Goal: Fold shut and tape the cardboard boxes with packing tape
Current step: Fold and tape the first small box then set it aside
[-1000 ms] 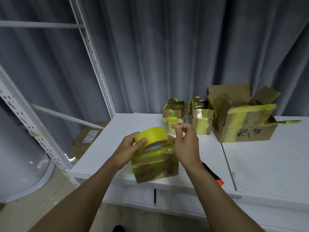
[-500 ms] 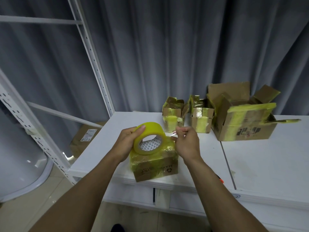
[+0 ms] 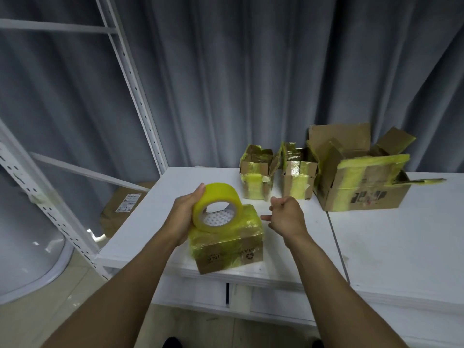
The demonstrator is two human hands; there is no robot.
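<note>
Gripping yellow tape roll (image 3: pixel 219 191) with our left hand (image 3: pixel 185 212), roll tilted on edge atop tape-wrapped cardboard box (image 3: pixel 227 247) near counter (image 3: pixel 391 247) front edge. Our right hand (image 3: pixel 286 218) beside box, fingers curled; we cannot tell whether pinching tape.

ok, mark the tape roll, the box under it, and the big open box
tape roll (image 3: pixel 223 193), head view, on the yellow outer band.
taped box (image 3: pixel 231 256), head view, on the printed front face.
large open box (image 3: pixel 364 198), head view, on the front face.
</note>
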